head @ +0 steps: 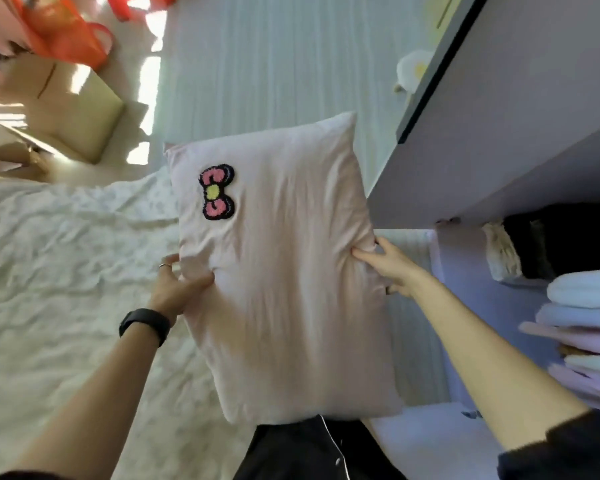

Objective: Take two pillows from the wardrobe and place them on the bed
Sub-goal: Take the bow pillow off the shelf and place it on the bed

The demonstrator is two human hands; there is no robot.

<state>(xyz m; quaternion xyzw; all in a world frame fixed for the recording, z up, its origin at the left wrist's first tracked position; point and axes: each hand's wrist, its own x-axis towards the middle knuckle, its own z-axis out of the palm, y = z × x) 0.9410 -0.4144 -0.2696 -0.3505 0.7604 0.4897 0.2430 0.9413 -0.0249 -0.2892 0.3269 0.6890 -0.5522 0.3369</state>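
A: Between the wardrobe (520, 140) and the bed (66, 271), what is going on?
B: A pillow (291, 289) is being carried in the air. The left hand (177, 289) is pinching one edge and the right hand (388, 268) is gripping the other. Next, I'd say, it needs swinging left and lowering onto the bed.
A: How is it looking?
B: Pale pink, soft, creasing at both grips, and showing a bow patch (216, 192).

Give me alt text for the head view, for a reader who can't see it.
The left hand and right hand grip opposite edges of a pale pink pillow with a bow patch, held up. A rumpled white bed lies left; wardrobe shelves with folded linens stand right.
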